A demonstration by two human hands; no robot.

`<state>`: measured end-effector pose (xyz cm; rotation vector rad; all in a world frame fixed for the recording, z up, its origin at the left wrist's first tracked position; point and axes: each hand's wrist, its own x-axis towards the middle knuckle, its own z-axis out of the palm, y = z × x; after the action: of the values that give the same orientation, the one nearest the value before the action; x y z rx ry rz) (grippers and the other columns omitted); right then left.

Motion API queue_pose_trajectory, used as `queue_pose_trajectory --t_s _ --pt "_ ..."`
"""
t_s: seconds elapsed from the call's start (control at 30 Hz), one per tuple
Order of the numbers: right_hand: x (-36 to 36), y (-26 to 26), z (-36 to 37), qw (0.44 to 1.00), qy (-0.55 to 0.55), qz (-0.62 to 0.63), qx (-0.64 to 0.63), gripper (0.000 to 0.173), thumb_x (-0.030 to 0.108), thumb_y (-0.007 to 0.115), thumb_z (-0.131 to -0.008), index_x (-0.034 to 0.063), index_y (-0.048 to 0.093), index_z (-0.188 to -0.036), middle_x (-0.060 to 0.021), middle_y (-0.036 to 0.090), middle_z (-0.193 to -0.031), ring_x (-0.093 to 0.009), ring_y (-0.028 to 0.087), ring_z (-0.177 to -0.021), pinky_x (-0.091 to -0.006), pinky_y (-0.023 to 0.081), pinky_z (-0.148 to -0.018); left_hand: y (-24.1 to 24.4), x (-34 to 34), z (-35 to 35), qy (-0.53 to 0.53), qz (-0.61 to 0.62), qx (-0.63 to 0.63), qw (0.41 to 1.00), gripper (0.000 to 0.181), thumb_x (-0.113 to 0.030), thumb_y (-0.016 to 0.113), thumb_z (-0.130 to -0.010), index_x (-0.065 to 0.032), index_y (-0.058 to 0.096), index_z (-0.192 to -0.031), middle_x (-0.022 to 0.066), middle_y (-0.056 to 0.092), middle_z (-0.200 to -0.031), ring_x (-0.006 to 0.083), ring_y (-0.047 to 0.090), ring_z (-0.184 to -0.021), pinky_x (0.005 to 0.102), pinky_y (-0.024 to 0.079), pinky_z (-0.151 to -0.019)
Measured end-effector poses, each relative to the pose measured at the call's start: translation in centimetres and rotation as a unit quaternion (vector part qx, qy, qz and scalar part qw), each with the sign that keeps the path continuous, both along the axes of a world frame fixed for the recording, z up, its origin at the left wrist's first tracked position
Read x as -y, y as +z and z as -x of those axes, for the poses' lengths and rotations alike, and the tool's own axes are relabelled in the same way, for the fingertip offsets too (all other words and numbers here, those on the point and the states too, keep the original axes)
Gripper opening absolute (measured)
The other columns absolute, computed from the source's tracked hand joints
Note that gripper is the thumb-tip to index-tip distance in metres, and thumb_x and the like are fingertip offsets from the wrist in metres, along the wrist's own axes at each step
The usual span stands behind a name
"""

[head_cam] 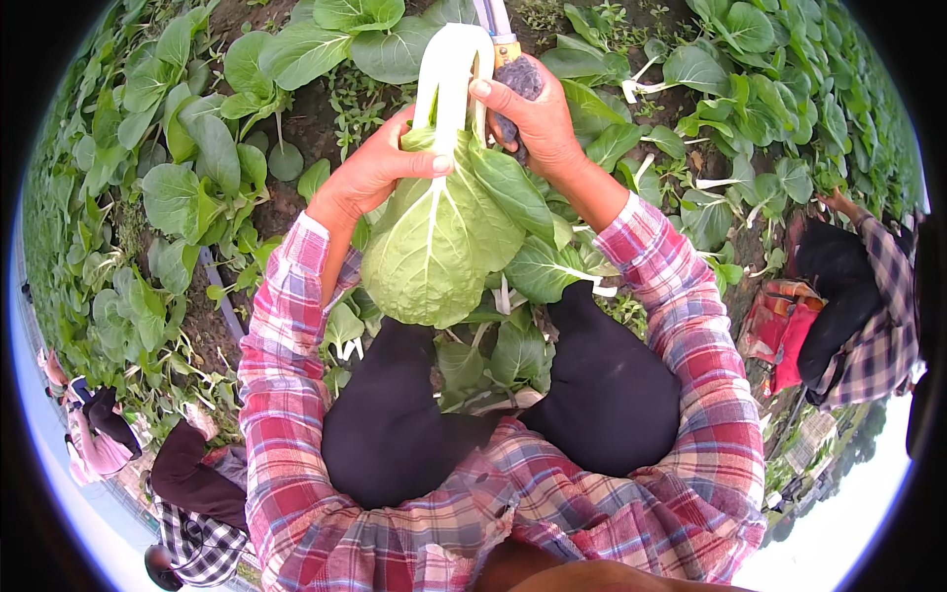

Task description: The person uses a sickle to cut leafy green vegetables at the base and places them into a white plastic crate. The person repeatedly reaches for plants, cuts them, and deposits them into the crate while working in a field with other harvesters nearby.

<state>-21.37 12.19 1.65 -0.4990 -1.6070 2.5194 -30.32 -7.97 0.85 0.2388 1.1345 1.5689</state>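
Observation:
In front of me a head of bok choy (436,237) hangs leaves down, its white stalk base at the top. My left hand (381,166) grips it around the stalks, with the thumb lying across the front. My right hand (544,118) holds a knife (507,50) by a handle wrapped in dark, fuzzy material. The blade points up and away, partly cut off by the frame's upper edge. My right thumb touches the side of the white stalks. Cut leaves (518,351) lie on the ground between my black-clad knees.
Rows of growing leafy greens (177,140) stand on both sides. Loose cut leaves (714,185) are scattered over the soil at right. One person (865,296) crouches at far right beside a red bag (784,333). Other people (196,510) are low at left.

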Motion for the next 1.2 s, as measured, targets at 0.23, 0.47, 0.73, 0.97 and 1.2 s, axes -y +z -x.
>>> queue_pose_trajectory --t_s 0.23,0.47,0.73,0.97,1.2 --pt "-3.4 1.7 -0.2 0.967 0.200 -0.156 0.015 0.037 0.015 0.084 -0.076 0.0030 0.065 -0.105 0.0032 0.065 -0.084 -0.003 0.056 -0.066 -0.0212 0.047 -0.058 3.0 1.9 0.5 -0.145 0.097 -0.247 0.953 0.075 -0.018 0.086 -0.070 0.0000 0.054 -0.135 0.0058 0.065 -0.118 0.0139 0.059 -0.107 0.0319 0.045 -0.100" --pt "-6.3 -0.3 -2.1 0.933 0.251 -0.231 0.118 0.039 0.014 0.083 -0.075 0.0034 0.065 -0.107 0.0038 0.063 -0.088 -0.005 0.057 -0.075 -0.0234 0.049 -0.070 3.9 5.0 2.9 -0.194 0.199 -0.450 0.849 0.060 -0.021 0.080 -0.069 -0.0038 0.057 -0.122 0.0133 0.069 -0.103 0.0242 0.067 -0.095 0.0369 0.050 -0.087" --pt "-10.2 -7.0 0.1 0.875 0.127 -0.414 0.216 0.033 0.030 0.082 -0.082 0.0040 0.067 -0.096 0.0001 0.061 -0.075 -0.011 0.053 -0.067 -0.0301 0.046 -0.065 -5.1 4.2 2.5 -0.412 0.182 -0.774 0.445 0.017 -0.007 0.072 -0.071 -0.0105 0.064 -0.085 0.0079 0.065 -0.075 0.0269 0.069 -0.069 0.0402 0.051 -0.057" --pt "-10.0 -14.5 2.9 0.922 0.075 -0.332 0.185 0.033 0.033 0.080 -0.084 0.0042 0.065 -0.092 0.0025 0.058 -0.074 -0.009 0.049 -0.064 -0.0286 0.043 -0.058 -10.7 -5.8 12.2 -0.398 0.322 -0.836 0.197 0.021 -0.013 0.068 -0.083 -0.0169 0.077 -0.102 0.0083 0.030 -0.164 0.0125 0.068 -0.068 0.0309 0.045 -0.053" --pt "-6.9 -15.1 9.5 0.874 0.144 -0.419 0.199 0.063 0.060 0.060 -0.089 -0.0026 0.068 -0.098 -0.0233 0.070 -0.094 -0.036 0.066 -0.090 -0.0433 0.049 -0.082 -13.3 0.5 23.3 -0.262 0.408 -0.819 0.307 0.013 -0.003 0.073 -0.071 -0.0104 0.074 -0.082 0.0038 0.062 -0.129 0.0245 0.071 -0.080 0.0369 0.057 -0.067"
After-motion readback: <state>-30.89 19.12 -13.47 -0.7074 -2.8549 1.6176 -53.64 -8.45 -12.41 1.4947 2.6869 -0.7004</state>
